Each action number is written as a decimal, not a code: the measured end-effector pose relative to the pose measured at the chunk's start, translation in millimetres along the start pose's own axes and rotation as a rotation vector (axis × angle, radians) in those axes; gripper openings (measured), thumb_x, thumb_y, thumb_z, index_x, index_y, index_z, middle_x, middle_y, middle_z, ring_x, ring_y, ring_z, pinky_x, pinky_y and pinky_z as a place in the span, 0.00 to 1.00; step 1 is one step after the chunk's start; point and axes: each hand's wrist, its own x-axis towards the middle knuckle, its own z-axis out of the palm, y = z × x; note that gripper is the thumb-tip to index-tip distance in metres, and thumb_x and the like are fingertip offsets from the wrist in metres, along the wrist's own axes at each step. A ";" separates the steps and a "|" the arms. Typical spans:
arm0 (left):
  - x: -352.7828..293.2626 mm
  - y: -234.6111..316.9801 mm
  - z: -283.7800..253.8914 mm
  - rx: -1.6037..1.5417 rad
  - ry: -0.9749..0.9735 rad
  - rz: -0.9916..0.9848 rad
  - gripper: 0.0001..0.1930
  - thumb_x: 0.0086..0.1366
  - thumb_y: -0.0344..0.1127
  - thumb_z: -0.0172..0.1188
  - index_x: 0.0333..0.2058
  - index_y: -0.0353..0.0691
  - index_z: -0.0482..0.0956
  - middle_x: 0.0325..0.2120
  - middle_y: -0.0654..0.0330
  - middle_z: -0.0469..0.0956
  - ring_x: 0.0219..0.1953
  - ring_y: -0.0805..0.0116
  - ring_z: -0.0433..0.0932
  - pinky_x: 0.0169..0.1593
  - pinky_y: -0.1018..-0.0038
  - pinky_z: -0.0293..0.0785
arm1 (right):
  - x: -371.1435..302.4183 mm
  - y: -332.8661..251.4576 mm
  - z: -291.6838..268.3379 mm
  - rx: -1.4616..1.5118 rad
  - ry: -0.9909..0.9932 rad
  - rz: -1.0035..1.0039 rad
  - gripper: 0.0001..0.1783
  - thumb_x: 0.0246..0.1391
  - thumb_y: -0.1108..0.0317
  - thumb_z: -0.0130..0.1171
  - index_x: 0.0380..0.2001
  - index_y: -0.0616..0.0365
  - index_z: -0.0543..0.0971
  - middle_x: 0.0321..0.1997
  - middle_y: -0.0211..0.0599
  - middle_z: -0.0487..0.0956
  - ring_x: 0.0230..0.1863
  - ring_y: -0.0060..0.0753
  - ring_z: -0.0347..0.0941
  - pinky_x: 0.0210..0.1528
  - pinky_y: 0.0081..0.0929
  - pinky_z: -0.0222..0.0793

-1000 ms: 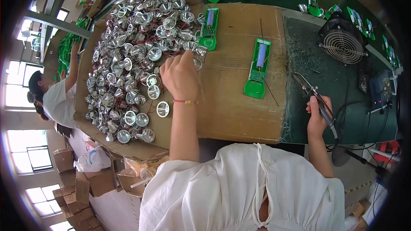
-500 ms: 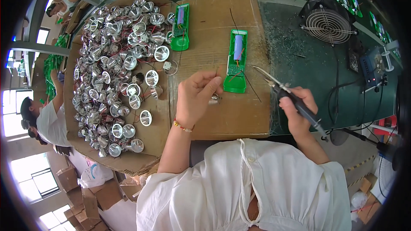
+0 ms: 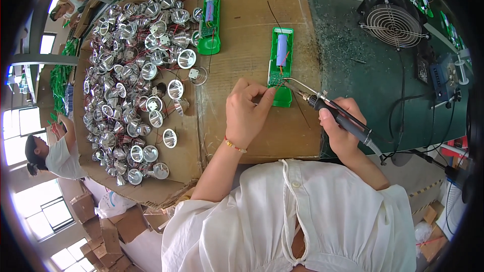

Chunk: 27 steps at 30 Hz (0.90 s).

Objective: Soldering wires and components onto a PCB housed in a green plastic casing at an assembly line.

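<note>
Fingers (image 3: 265, 100) of the left hand (image 3: 243, 111) are pinched together at the near half of the green housing (image 3: 282, 98), apparently on a thin wire (image 3: 281, 86); the tips are too small to be certain. Just right of the housing, the right hand (image 3: 344, 131) is wrapped around a soldering iron (image 3: 355, 127), its slender front reaching over the housing's circuit board (image 3: 275, 77). The housing itself lies face up on a cardboard sheet (image 3: 242, 136), its blue battery (image 3: 282, 50) at the far half.

With metal tip and bare fingertips so close, a small slip could burn the skin. An unsteady pinch could let the wire drift, leaving a weak joint or bridging neighbouring contacts. Nothing visibly clamps the housing, so a nudge could turn it, and heat straying toward the battery could harm its wrapping. The loose dark lead (image 3: 275, 14) beyond the housing could snag a sleeve.

Left of the housing, silvery reflectors (image 3: 132, 98) lie heaped with tangled wires; pulling one might drag others along.

As for writing, none can be read on the housing or battery, on the blue control box (image 3: 441, 78) well to their right, or on the fan (image 3: 393, 24) beyond and right.
</note>
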 end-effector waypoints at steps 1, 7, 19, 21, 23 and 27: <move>0.2 -0.8 0.8 -0.019 -0.010 -0.008 0.07 0.55 0.31 0.62 0.24 0.32 0.78 0.23 0.62 0.70 0.22 0.77 0.69 0.25 0.80 0.65 | 0.0 0.3 0.0 -0.016 -0.003 0.009 0.09 0.49 0.72 0.59 0.28 0.64 0.69 0.19 0.33 0.73 0.19 0.17 0.68 0.23 0.16 0.63; 2.0 -1.3 -0.4 0.018 -0.007 -0.019 0.06 0.53 0.30 0.63 0.23 0.33 0.78 0.23 0.57 0.73 0.22 0.68 0.73 0.26 0.76 0.69 | -2.0 1.5 -1.5 -0.010 -0.046 0.044 0.09 0.49 0.72 0.59 0.28 0.63 0.69 0.20 0.34 0.73 0.20 0.18 0.68 0.23 0.15 0.64; 3.5 -3.2 0.6 0.025 0.006 -0.042 0.07 0.52 0.31 0.62 0.20 0.34 0.78 0.21 0.57 0.73 0.21 0.67 0.72 0.25 0.74 0.67 | -5.0 2.4 1.3 0.114 0.055 0.097 0.09 0.49 0.71 0.61 0.29 0.63 0.71 0.20 0.30 0.73 0.19 0.14 0.65 0.21 0.15 0.61; 5.5 -1.1 0.2 0.033 -0.004 -0.021 0.07 0.52 0.32 0.62 0.20 0.34 0.78 0.21 0.57 0.72 0.20 0.67 0.72 0.25 0.74 0.67 | -4.0 3.1 2.2 0.118 0.065 0.082 0.09 0.49 0.71 0.61 0.29 0.63 0.71 0.20 0.29 0.73 0.19 0.14 0.65 0.21 0.15 0.60; 8.7 -0.3 0.1 0.039 -0.017 0.000 0.07 0.52 0.32 0.62 0.20 0.34 0.78 0.21 0.57 0.72 0.20 0.67 0.72 0.24 0.74 0.66 | -2.3 2.5 2.4 0.150 0.080 0.107 0.10 0.49 0.71 0.61 0.29 0.63 0.71 0.19 0.29 0.73 0.19 0.13 0.65 0.21 0.14 0.60; 12.9 0.6 -3.5 0.052 -0.051 -0.009 0.08 0.51 0.31 0.62 0.20 0.34 0.77 0.21 0.57 0.72 0.18 0.67 0.71 0.23 0.74 0.66 | 2.0 -0.6 8.1 0.186 0.079 0.187 0.09 0.49 0.71 0.61 0.28 0.63 0.71 0.18 0.29 0.73 0.19 0.12 0.65 0.21 0.14 0.60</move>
